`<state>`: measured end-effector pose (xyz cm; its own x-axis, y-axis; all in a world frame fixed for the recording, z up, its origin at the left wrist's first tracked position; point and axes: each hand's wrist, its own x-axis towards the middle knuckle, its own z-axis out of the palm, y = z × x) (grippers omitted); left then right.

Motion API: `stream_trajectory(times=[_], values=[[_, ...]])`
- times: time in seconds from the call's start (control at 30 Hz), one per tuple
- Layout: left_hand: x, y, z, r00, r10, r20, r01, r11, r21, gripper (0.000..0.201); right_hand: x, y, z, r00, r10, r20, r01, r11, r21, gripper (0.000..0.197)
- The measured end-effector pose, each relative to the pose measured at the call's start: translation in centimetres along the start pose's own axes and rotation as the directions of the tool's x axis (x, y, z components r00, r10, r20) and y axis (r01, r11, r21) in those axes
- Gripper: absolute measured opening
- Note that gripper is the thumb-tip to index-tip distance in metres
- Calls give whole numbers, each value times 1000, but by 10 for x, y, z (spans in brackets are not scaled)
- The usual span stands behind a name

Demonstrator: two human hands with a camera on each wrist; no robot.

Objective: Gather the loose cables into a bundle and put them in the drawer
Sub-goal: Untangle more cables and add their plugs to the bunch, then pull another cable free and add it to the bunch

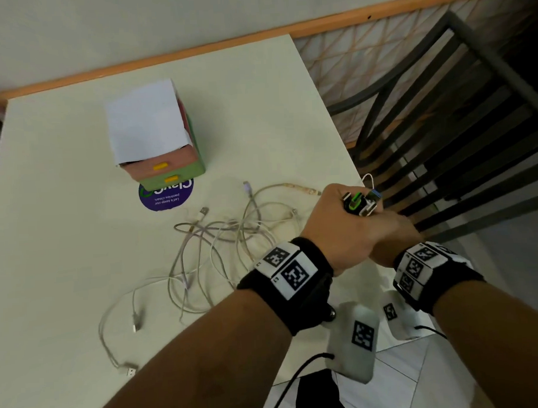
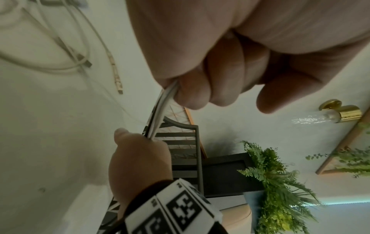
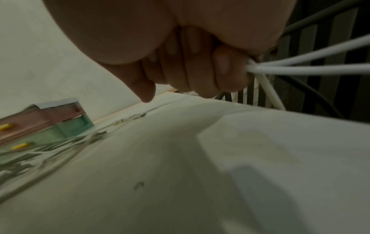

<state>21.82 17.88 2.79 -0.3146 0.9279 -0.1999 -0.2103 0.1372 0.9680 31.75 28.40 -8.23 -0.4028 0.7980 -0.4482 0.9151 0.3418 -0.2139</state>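
- Cables (image 1: 220, 249) sprawl tangled across the desk (image 1: 63, 243) in front of the closed drawer unit (image 1: 164, 159).
- Left hand (image 1: 339, 228) clenches gathered plug ends (image 1: 361, 203), keeping them together.
- Right hand (image 1: 392, 238), beside it, grips white strands (image 3: 300, 68), apparently drawing slack.

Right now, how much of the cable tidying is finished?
Early stage. In hand: left hand grips several plug ends; right hand holds white cords. Left: most cables lie tangled on the table, and both drawers look shut.
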Motion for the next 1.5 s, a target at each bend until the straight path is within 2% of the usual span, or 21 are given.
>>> stream_trajectory(times=[0.07,0.13,0.2,0.27,0.3,0.4,0.47,0.53,0.6,0.7,0.8,0.9,0.97,1.03,1.1,1.17,1.23,1.27,1.33,1.4,1.5], values=[[3,2,-5,998,-35,-49,34,999,-15,50,-11,-5,-11,998,-55,39,55,998,-3,16],[7,2,-13,991,-95,-94,90,995,-53,60,-22,-6,-25,955,-297,20,278,914,294,40],[8,0,-21,976,-155,-150,143,986,-89,58,-43,-23,-51,839,-529,-124,489,637,596,76],[9,-3,-28,959,-194,-207,178,980,-93,43,-57,-42,-70,769,-606,-201,509,392,766,86],[9,-6,-30,952,-207,-225,191,977,-92,33,-63,-52,-74,742,-630,-229,538,355,765,83],[9,0,-34,931,-296,-214,278,954,-111,15,-71,-76,-74,667,-677,-311,722,483,496,65],[10,0,-41,933,-313,-176,293,947,-132,22,-70,-88,-72,630,-689,-358,775,528,347,56],[8,-4,-51,924,-284,-254,249,955,-162,34,-69,-101,-72,600,-715,-359,800,531,280,54],[4,-2,-63,896,-266,-355,200,957,-211,32,-68,-116,-69,647,-695,-314,748,498,439,53],[-2,2,-86,815,-226,-533,121,967,-224,29,-60,-147,-56,796,-538,-275,544,438,716,41],[-11,0,-119,730,-202,-653,73,973,-219,49,-40,-181,-35,870,-437,-231,472,595,650,26],[-22,-13,-144,671,-245,-700,62,959,-276,46,-22,-210,-17,910,-405,-82,393,788,474,18],[-30,-25,-155,674,-258,-692,77,957,-281,49,-10,-227,-8,908,-417,-32,409,869,278,23],[-35,-35,-162,710,-248,-659,88,960,-267,54,2,-246,1,883,-467,39,461,881,109,32],[-39,-39,-168,728,-239,-643,83,961,-263,53,10,-264,7,836,-519,178,533,845,-45,41],[-41,-45,-176,727,-235,-645,72,961,-268,40,12,-281,12,783,-532,324,603,776,-183,42],[-43,-53,-184,711,-246,-659,72,957,-281,33,13,-294,23,769,-526,364,627,731,-268,20],[-44,-57,-188,705,-256,-661,72,954,-292,36,14,-297,28,787,-511,347,606,745,-277,16],[-47,-63,-195,716,-262,-648,67,949,-309,40,18,-300,37,827,-471,308,550,792,-266,28],[-47,-65,-199,723,-260,-639,69,949,-309,41,19,-299,40,826,-482,293,555,788,-268,14],[-45,-63,-202,729,-246,-639,72,956,-285,34,19,-290,41,818,-487,306,561,794,-234,14]])
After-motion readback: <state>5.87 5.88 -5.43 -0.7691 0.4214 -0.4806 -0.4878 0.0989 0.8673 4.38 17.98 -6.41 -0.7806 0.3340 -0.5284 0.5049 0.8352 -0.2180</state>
